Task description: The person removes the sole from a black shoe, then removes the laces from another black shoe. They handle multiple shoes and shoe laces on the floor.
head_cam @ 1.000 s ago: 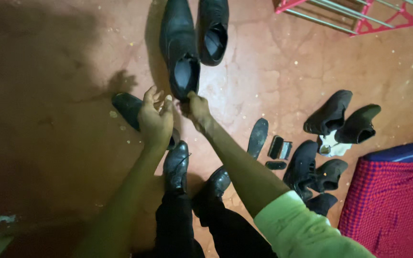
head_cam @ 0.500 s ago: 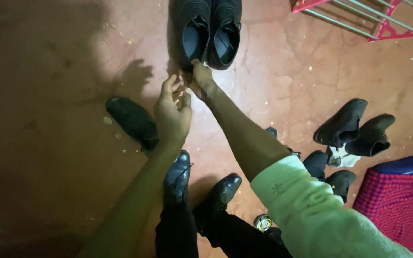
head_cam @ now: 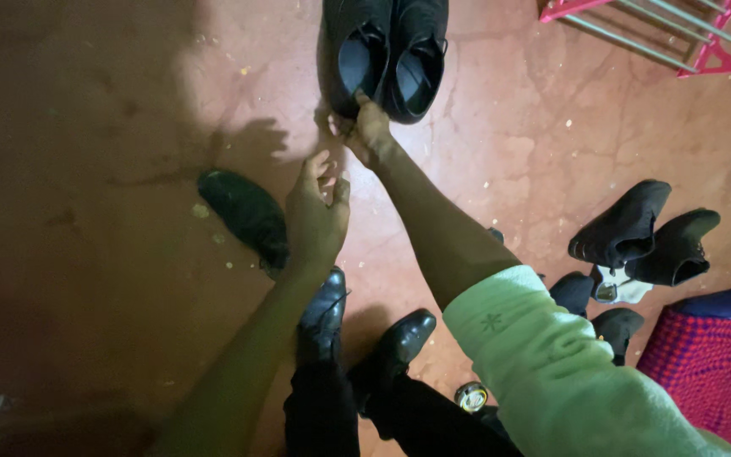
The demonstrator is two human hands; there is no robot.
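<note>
A pair of black leather shoes point(head_cam: 387, 51) stands side by side on the red floor at the top of the head view. My right hand point(head_cam: 367, 129) reaches forward and grips the heel of the left one of that pair. My left hand point(head_cam: 317, 216) hovers lower, fingers loosely spread, holding nothing, just right of a dark brush-like object point(head_cam: 245, 216) lying on the floor. Below the hands I see my own feet in polished black shoes point(head_cam: 357, 338).
Several more black shoes point(head_cam: 640, 233) lie at the right with a white cloth point(head_cam: 623, 288) among them. A small round tin point(head_cam: 470, 396) sits by my right leg. A pink metal rack point(head_cam: 662, 30) stands top right, a red and blue fabric point(head_cam: 712, 355) bottom right.
The right hand has pushed one black shoe up beside its partner, so the two now sit together. The left hand has drawn back from the shoe and opened.
</note>
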